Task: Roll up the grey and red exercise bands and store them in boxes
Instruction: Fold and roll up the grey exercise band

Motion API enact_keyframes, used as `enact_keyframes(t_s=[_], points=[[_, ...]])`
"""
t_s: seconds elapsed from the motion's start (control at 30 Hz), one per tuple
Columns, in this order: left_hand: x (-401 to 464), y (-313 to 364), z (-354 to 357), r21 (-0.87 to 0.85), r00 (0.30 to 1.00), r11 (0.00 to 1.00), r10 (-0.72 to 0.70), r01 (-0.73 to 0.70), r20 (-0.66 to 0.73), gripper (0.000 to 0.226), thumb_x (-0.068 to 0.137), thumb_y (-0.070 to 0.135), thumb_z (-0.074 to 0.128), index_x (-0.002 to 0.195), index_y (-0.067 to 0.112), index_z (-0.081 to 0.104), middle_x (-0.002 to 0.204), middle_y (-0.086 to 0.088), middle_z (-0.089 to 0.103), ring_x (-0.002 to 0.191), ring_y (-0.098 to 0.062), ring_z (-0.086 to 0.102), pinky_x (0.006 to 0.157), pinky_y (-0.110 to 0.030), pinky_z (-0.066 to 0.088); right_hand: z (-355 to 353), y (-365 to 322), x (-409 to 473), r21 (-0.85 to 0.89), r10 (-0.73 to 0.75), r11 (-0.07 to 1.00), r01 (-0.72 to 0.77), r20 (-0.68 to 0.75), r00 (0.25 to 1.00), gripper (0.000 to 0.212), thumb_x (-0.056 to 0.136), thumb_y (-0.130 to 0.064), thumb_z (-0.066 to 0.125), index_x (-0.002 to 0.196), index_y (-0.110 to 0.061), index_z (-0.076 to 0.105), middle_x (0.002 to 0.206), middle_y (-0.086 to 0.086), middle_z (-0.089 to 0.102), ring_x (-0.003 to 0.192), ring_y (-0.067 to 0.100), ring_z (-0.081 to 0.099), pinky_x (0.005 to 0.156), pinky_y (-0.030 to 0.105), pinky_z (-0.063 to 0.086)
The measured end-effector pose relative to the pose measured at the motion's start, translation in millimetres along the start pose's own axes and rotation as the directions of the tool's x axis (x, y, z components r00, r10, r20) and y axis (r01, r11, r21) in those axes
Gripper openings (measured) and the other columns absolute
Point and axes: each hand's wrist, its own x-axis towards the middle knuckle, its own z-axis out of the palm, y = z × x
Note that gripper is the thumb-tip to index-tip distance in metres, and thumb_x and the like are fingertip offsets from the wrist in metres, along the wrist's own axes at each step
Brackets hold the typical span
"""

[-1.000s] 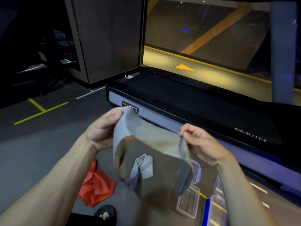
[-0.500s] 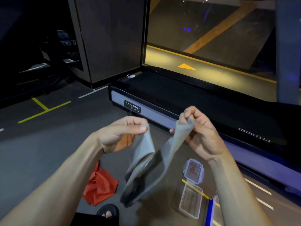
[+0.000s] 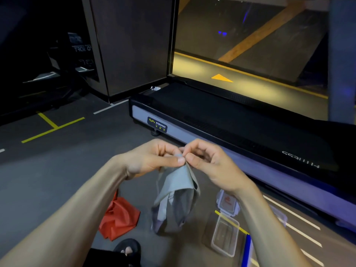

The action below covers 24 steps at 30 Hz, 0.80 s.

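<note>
Treadmill (image 3: pixel 240 120) ahead, across the floor (image 3: pixel 57 170). Grey band (image 3: pixel 178 191) mid-air, hanging limp from top edge, lower part bunched. Red band (image 3: pixel 120 218) crumpled on floor, lower left. Open clear box (image 3: pixel 224 237) on floor right, lid (image 3: pixel 228 203) just beyond. Left hand (image 3: pixel 154 158) and right hand (image 3: pixel 208 160) touching, thumb and fingertips of each pinching band's top edge. Likely light, soft, floppy, a bit grippy: best held at the corners, flattened before rolling.

Looking thin, matt and rubbery: grey band (image 3: pixel 177 191) and red band (image 3: pixel 119 218). Showing clear glossy plastic: box (image 3: pixel 224 236). Appearing matt, finely grained: floor (image 3: pixel 57 170).
</note>
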Motion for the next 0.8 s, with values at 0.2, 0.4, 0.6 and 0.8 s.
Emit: enact_keyframes(t_s=[0.2,0.4,0.6,0.8], points=[[-1,-4,-1,0.094,0.999,0.995,0.013,-0.016,0.031,0.019,0.091,0.038,0.073,0.085,0.021,0.073,0.071,-0.012,0.044,0.069,-0.024,0.035,0.064,-0.028,0.035,-11,-5,-1,-0.132,0.033,0.991,-0.023,0.077,0.996,0.007,0.1,-0.014,0.064,0.1,-0.007,0.066,0.084,0.007,0.064,0.077,0.013,0.054,0.075,0.027,0.044],[-1,-25,-6,0.198,0.987,0.976,-0.117,0.092,0.113,0.026,0.095,0.031,0.07,0.104,0.006,0.073,0.095,-0.016,0.074,0.089,-0.019,0.06,0.086,-0.041,0.05,-19,-14,-1,0.122,-0.014,0.993,0.008,0.048,0.999,0.003,0.096,-0.012,0.064,0.093,-0.01,0.066,0.079,-0.005,0.061,0.077,0.009,0.056,0.074,0.019,0.044],[-3,-7,1,0.164,0.991,0.981,0.118,-0.108,-0.055,0.013,0.09,0.015,0.075,0.079,0.02,0.075,0.075,0.006,0.074,0.069,0.002,0.057,0.067,-0.016,0.046,-38,-22,-1,0.558,-0.001,0.824,0.096,-0.169,0.986,0.006,0.088,-0.021,0.062,0.089,-0.015,0.062,0.082,0.004,0.061,0.07,0.014,0.061,0.068,0.027,0.05],[-7,3,-3,0.115,0.975,0.977,0.192,-0.179,-0.115,0.02,0.082,0.02,0.085,0.069,0.019,0.07,0.064,0.002,0.062,0.059,-0.005,0.051,0.055,-0.015,0.039,-46,-17,-3,0.682,-0.012,0.705,0.195,-0.263,0.965,0.011,0.095,-0.022,0.055,0.088,-0.018,0.062,0.084,-0.001,0.06,0.07,0.012,0.058,0.064,0.025,0.052]])
